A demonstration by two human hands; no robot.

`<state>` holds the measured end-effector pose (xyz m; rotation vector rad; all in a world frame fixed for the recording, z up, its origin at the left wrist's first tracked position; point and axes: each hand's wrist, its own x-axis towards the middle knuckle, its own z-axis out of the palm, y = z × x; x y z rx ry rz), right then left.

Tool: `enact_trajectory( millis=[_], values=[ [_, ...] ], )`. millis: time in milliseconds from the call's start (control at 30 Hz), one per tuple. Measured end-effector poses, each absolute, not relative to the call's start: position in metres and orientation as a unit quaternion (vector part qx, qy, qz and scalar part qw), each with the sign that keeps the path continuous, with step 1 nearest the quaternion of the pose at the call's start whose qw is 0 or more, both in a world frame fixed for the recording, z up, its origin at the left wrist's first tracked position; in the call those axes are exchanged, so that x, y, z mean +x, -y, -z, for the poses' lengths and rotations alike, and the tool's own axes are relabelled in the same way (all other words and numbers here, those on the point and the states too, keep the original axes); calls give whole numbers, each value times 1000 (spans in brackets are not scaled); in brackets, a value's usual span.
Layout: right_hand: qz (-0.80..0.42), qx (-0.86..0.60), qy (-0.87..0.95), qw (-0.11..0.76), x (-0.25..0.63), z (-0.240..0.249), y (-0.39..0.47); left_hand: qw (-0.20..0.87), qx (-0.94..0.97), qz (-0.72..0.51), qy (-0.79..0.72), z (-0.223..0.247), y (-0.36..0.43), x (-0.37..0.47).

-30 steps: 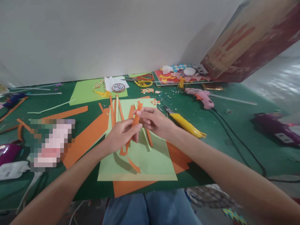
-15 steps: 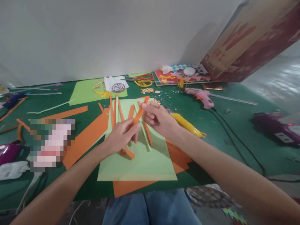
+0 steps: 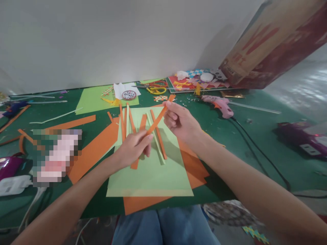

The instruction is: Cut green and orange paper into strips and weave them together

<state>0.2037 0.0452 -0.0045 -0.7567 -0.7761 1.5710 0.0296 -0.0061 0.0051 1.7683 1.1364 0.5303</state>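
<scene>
Between my two hands runs an orange paper strip (image 3: 158, 119), slanting up to the right. My left hand (image 3: 134, 146) pinches its lower end between thumb and fingers. Near the upper end, the fingertips of my right hand (image 3: 180, 120) are closed on the same strip. Beneath them lies a pale green paper sheet (image 3: 153, 180) with several orange and light green strips on it, among them an orange strip (image 3: 158, 136) and a light green strip (image 3: 159, 149). Orange paper (image 3: 94, 149) sticks out from under the sheet on both sides.
Farther back on the green table (image 3: 245, 143) are yellow-handled scissors (image 3: 156, 90), a pink glue gun (image 3: 219, 106) with a cord, and a stack of coloured paper pieces (image 3: 178, 85). A purple power strip (image 3: 304, 139) sits at right. A blurred-out object (image 3: 57, 158) and white plug (image 3: 15, 185) are at left.
My right hand has moved up and to the right along the strip, and more of the strip shows between my hands. My left hand has stayed nearly in place.
</scene>
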Motion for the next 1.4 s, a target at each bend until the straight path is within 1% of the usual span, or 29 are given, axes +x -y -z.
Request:
enact_trajectory(
  millis=[133,333,467,700,867,1400],
  values=[
    [-675,-331,343,563,199,7,-42,496,701,-219,-463,-6,7,30],
    [-705,-332,403,481,181,13,-24,539,649,-269,-465,-1,4,30],
    [-730,-324,411,440,177,14,-17,529,652,-296,-456,3,2,29],
    [-729,-315,429,431,181,13,-21,516,676,-279,-447,2,2,28],
    [-717,-325,430,441,183,9,-22,508,684,-259,-455,-1,4,29],
    [-706,-334,451,431,179,11,-19,474,704,-248,-468,0,6,30]
  ],
)
